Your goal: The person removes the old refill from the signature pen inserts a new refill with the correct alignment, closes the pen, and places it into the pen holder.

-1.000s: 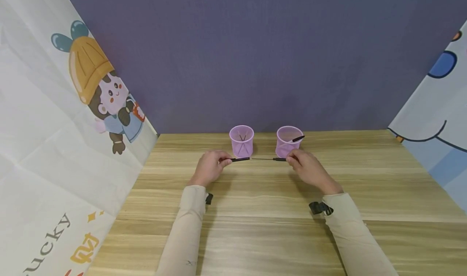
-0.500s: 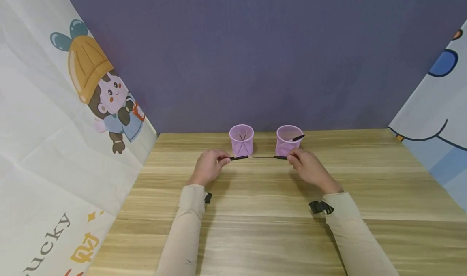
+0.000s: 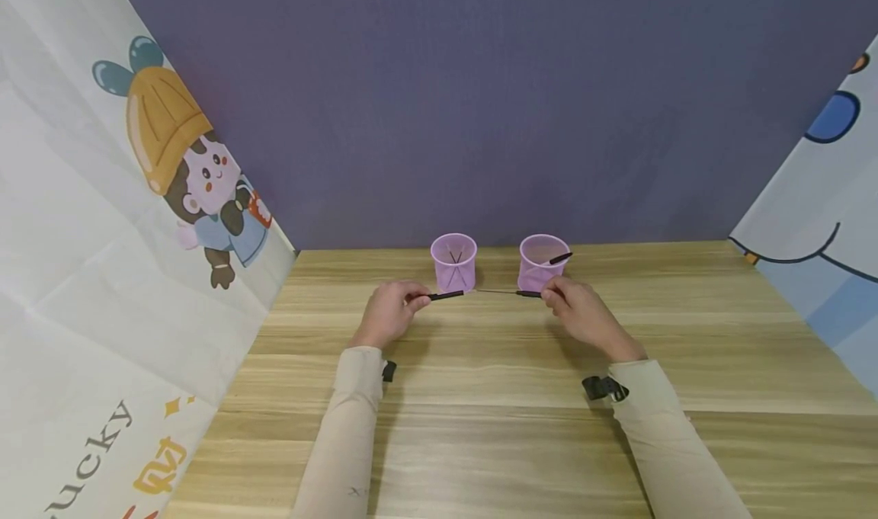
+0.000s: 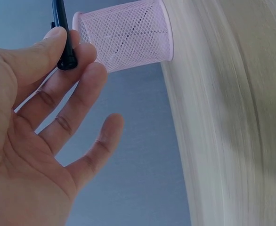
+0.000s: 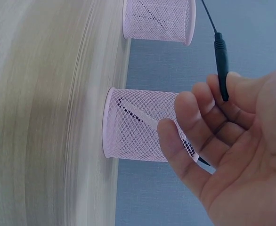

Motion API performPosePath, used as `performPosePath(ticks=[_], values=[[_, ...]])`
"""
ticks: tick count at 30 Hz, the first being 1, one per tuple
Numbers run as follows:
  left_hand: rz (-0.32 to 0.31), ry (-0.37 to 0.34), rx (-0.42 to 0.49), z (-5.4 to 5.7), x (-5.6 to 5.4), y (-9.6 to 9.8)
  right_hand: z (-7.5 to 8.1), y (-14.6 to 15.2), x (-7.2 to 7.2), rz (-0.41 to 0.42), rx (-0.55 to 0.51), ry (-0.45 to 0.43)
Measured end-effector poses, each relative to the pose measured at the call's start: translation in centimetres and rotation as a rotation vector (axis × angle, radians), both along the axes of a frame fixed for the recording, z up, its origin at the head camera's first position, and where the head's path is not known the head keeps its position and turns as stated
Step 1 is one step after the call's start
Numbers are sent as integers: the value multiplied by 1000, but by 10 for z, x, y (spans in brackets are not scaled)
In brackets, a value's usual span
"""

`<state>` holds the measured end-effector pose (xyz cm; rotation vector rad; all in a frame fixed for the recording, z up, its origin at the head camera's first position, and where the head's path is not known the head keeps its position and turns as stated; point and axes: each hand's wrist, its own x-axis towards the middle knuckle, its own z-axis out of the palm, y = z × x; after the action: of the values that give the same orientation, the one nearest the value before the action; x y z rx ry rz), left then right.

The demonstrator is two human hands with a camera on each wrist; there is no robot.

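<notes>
My left hand (image 3: 392, 311) pinches a black pen-like tube (image 3: 447, 296) between thumb and fingers. The clip on its side shows in the left wrist view, where the other fingers lie loosely bent. Opposite it, my right hand (image 3: 581, 317) pinches the black ribbed handle (image 5: 221, 61) of a thin dark rod (image 3: 495, 291). Tube and rod lie nearly in line, the rod's tip pointing at the tube's end across a small gap. Just behind stand two pink mesh cups. Thin dark sticks cross inside the left cup (image 3: 446, 279); the right cup (image 3: 531, 279) holds a black-ended pen (image 3: 560, 259).
The wood-grain table (image 3: 466, 443) runs back to a dark blue-grey panel (image 3: 480, 107). White printed sheets hang at the left (image 3: 62, 199) and right (image 3: 850, 206). A black strap (image 3: 604, 388) is on the right wrist.
The gap between tube and rod tip has widened slightly, with the left hand shifting a little left and the right a little right. Both held things sit slightly higher in the head view.
</notes>
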<state>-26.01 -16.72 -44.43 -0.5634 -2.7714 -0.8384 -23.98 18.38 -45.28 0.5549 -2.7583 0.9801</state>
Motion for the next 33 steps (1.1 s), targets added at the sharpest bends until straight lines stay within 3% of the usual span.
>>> performPosePath(ticks=[8, 20, 33], values=[[-7, -3, -13, -4, -3, -4, 2, 0, 1, -2, 4, -13], [9, -76, -41, -14, -3, -2, 1, 1, 0, -2, 6, -6], [-78, -148, -109, -24, -2, 13, 1, -1, 0, 1, 0, 0]])
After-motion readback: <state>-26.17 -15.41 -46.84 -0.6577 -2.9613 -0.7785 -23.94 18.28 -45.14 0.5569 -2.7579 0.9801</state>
